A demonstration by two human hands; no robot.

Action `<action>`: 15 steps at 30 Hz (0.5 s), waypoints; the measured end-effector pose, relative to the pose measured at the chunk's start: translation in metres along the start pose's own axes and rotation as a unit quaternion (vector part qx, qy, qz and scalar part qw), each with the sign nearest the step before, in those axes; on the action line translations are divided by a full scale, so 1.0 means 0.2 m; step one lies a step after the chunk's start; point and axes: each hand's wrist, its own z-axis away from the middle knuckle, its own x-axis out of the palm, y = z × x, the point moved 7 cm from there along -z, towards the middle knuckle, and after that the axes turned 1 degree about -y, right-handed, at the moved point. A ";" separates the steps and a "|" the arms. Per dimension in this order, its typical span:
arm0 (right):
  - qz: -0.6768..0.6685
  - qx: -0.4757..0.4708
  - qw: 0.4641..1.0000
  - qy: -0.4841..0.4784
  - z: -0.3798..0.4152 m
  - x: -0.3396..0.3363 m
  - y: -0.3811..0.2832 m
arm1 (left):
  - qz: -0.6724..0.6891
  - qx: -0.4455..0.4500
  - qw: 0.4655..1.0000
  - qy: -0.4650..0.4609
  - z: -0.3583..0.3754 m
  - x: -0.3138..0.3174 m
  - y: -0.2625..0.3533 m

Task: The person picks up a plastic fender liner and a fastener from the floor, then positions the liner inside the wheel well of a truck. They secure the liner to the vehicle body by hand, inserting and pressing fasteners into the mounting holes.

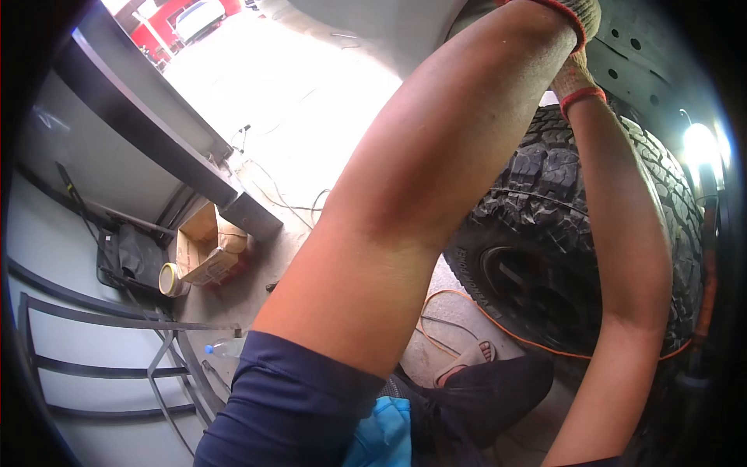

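My left hand (589, 17), in a knitted work glove with a red cuff, reaches to the top edge of the view. Just below it, my right hand (573, 76) wears a matching glove and is partly covered by my left forearm. The fingers of both hands are cut off or hidden, and I cannot see what they hold. Both are up above a large knobby tyre (545, 171) on a dark wheel (533, 284). Next to them is a grey metal panel with round holes (622, 48).
A bright work lamp (703, 145) stands right of the tyre. An orange cord (498, 321) runs along the floor below it. At left are a black metal frame (101, 323), a cardboard box (204, 253), a round tub (169, 279) and a plastic bottle (227, 348). My sandalled foot (472, 358) is below.
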 end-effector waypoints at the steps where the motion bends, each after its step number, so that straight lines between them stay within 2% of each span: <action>1: 0.001 0.001 1.000 0.001 0.00 0.00 -0.01 | -0.004 -0.001 1.000 -0.008 0.01 0.01 -0.02; 6: 0.005 0.001 1.000 -0.008 -0.02 -0.01 -0.02 | -0.001 0.003 1.000 0.016 -0.03 0.01 -0.01; 7: 0.003 0.003 1.000 -0.014 -0.01 -0.01 -0.01 | -0.011 0.039 0.997 0.068 -0.01 -0.02 0.01; 9: -0.004 0.011 0.999 -0.033 0.00 0.02 0.00 | -0.008 0.033 0.998 0.052 0.03 0.00 0.02; 11: -0.018 0.025 0.998 -0.062 0.02 0.04 0.00 | 0.075 0.017 0.989 0.124 0.12 -0.07 0.03; 12: -0.025 0.038 0.996 -0.079 0.03 0.05 0.00 | 0.119 0.101 0.969 0.194 0.21 -0.10 0.03; 13: -0.034 0.050 0.993 -0.100 0.04 0.06 0.00 | 0.120 0.104 0.968 0.194 0.28 -0.04 -0.02; 14: -0.044 0.066 0.990 -0.120 0.06 0.09 0.01 | 0.148 0.177 0.914 0.335 0.42 -0.07 -0.06; 15: -0.056 0.084 0.984 -0.147 0.08 0.12 0.02 | 0.174 0.194 0.875 0.407 0.52 -0.06 -0.12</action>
